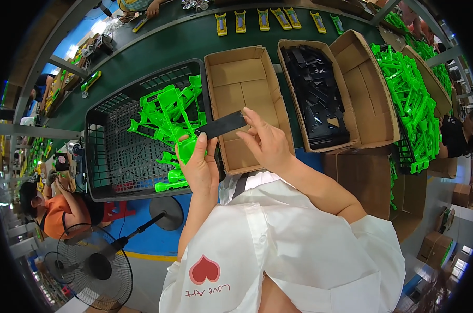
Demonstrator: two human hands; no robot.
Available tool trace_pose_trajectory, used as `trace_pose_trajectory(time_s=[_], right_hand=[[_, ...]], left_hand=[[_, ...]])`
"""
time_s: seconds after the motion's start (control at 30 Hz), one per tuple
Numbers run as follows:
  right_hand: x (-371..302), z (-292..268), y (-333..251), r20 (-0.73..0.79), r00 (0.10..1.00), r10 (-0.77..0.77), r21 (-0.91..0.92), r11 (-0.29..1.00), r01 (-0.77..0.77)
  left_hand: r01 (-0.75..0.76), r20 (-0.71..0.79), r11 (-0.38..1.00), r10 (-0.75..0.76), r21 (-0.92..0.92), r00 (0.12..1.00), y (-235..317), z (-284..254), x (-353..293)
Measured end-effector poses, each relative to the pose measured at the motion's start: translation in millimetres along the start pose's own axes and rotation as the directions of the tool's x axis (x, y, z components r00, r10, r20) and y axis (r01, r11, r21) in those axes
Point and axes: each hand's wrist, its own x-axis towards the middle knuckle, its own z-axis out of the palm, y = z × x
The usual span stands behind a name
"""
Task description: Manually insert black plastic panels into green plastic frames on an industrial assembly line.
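My left hand (199, 169) is closed round a bright green plastic part (187, 149), its thumb at the left end of a flat black rectangular strip (222, 125). The strip's other end is pinched by my right hand (267, 141), thumb below and fingertips at the upper corner. Both hands are raised over the near edges of a black plastic crate (111, 190) and a cardboard box (231, 60). More green plastic parts (168, 107) lie piled in the crate's right side. My left fingers hide some of the held green part.
Right of the cardboard box, another box holds many black strips (314, 94). Beyond it is a heap of green parts (411, 104). Yellow pieces (264, 20) line the far green conveyor belt (194, 31). A standing fan (98, 266) and a co-worker in orange (61, 219) are at left.
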Motion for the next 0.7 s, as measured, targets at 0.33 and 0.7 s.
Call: trace_pose_trajectory(time_s=[0.33,0.7], right_hand=[[-2,4,-7,0.114,0.95,-0.29,-0.198,0.931,0.308],[18,-29,1,0.291,0.886,0.36,0.41,0.79,-0.456]], left_hand=[[-0.043,0.105,0.993,0.031,0.11,0.994,-4,15,-24],[-0.039,0.102,0.995,0.029,0.097,0.994,2,3,-11]])
